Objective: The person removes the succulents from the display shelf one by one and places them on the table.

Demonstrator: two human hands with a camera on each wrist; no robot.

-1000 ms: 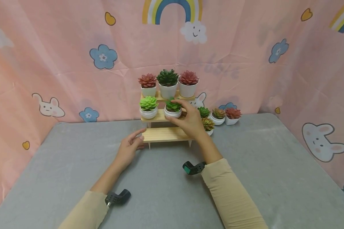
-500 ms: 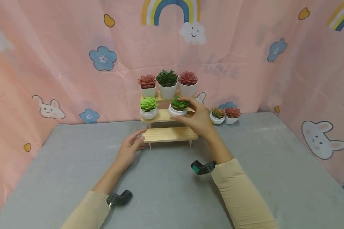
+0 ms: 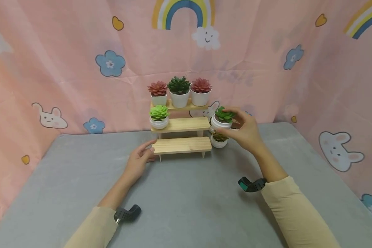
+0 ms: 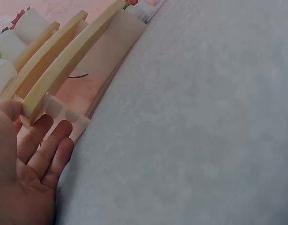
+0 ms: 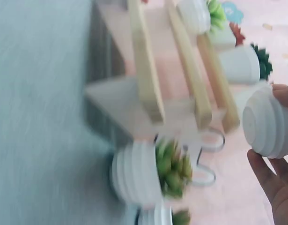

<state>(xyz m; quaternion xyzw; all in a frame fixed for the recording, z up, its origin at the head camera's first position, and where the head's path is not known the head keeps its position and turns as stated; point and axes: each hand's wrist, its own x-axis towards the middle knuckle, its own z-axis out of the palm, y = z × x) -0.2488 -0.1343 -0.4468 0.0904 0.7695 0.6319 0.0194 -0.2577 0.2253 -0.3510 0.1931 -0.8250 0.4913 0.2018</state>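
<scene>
My right hand [image 3: 247, 132] pinches a dark green succulent in a ribbed white pot [image 3: 221, 123], lifted just right of the wooden tiered stand [image 3: 182, 145]. The pot's underside [image 5: 257, 123] shows in the right wrist view. Thumb and fingers of my left hand [image 3: 137, 162] hold the left end of the stand's lowest step. A light green succulent [image 3: 159, 117] sits at the left of the middle step. The top step bears a red succulent [image 3: 158, 93], a dark green one [image 3: 179, 91] and another red one [image 3: 200, 91].
A yellow-green potted succulent [image 3: 219, 140] stands on the grey table [image 3: 179, 203] right of the stand. More pots behind it are mostly hidden by my right hand. A pink printed curtain [image 3: 80, 51] hangs behind and along the sides.
My right hand has carried the dark green succulent off the middle step, moving right past the stand's end. The left hand has kept its place on the lowest step.
</scene>
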